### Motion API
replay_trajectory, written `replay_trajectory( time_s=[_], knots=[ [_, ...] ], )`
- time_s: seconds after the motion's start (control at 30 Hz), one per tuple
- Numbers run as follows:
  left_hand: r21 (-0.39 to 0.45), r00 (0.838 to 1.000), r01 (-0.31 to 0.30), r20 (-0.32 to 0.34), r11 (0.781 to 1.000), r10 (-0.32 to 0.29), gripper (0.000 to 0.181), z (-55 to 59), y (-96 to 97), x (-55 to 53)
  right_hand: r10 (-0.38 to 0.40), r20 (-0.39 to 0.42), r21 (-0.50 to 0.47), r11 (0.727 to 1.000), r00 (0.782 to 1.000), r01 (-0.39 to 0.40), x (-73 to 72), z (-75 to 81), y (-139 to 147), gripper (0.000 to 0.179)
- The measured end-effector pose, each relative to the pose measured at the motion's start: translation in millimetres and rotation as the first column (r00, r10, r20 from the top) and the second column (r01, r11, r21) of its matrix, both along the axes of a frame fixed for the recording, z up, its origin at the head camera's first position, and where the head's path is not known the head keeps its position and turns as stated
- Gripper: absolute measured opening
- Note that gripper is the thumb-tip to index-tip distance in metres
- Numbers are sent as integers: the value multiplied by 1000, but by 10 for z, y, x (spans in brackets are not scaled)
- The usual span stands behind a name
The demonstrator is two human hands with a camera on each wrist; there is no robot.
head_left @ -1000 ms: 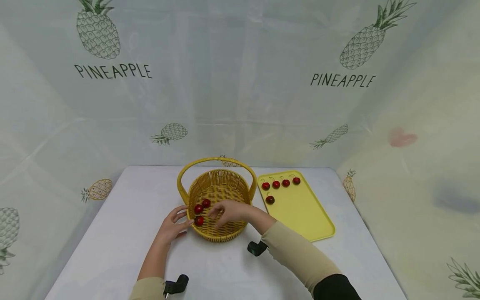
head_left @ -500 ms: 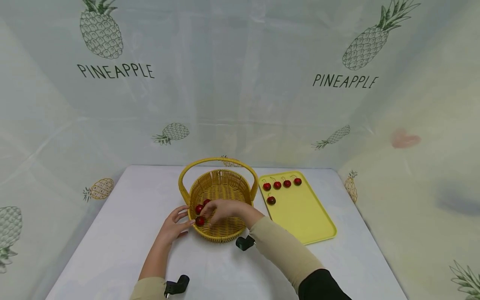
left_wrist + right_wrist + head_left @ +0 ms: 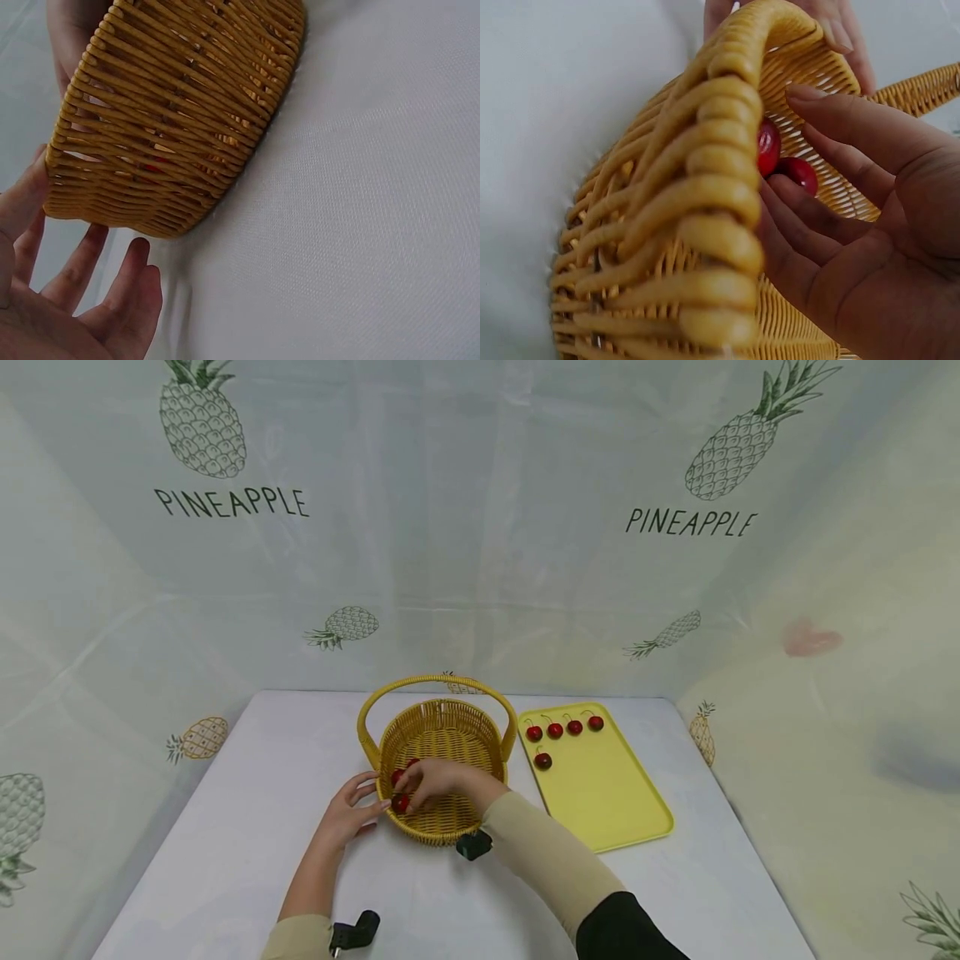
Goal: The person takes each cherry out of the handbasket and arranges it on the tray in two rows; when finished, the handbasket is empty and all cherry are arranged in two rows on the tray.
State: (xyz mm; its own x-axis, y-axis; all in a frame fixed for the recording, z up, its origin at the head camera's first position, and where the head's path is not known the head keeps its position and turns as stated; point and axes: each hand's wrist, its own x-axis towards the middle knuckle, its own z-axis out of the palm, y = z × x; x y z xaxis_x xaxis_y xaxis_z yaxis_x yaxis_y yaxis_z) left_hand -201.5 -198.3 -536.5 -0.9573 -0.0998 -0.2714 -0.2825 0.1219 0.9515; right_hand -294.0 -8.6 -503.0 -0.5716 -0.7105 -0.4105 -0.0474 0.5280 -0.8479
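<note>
The yellow wicker basket (image 3: 442,714) with an arched handle stands on the white table. My left hand (image 3: 350,810) touches the basket's left side, thumb at the rim and the other fingers spread outside, as the left wrist view shows. My right hand (image 3: 438,781) reaches down inside the basket, thumb and fingers apart. Dark red cherries lie by the basket's left wall: one cherry (image 3: 401,803) near the front, another cherry (image 3: 397,777) behind it, and a third mostly covered by my right hand. Right at the fingertips in the right wrist view is a shiny cherry (image 3: 799,174).
To the right of the basket lies a yellow tray (image 3: 615,802). Along its back edge is a row of several cherries with stems (image 3: 573,727), and a single cherry (image 3: 542,761) sits in front of that row. A pineapple-print cloth (image 3: 450,568) hangs behind the table.
My right hand has moved left inside the basket to the cherries, now covering part of them. The left hand keeps its place at the basket's side.
</note>
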Motion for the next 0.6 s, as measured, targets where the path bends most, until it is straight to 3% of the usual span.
replay_trajectory(
  time_s=[0.4,0.6],
  knots=[
    [19,1000,7,-10,1000,-6,61,-24,-11,-9,20,59,-5,1000,998,-19,58,-3,-93,34],
    [19,1000,2,-5,1000,-2,61,-30,-16,-16,16,39,25,1000,999,-17,77,-3,-114,33]
  ],
)
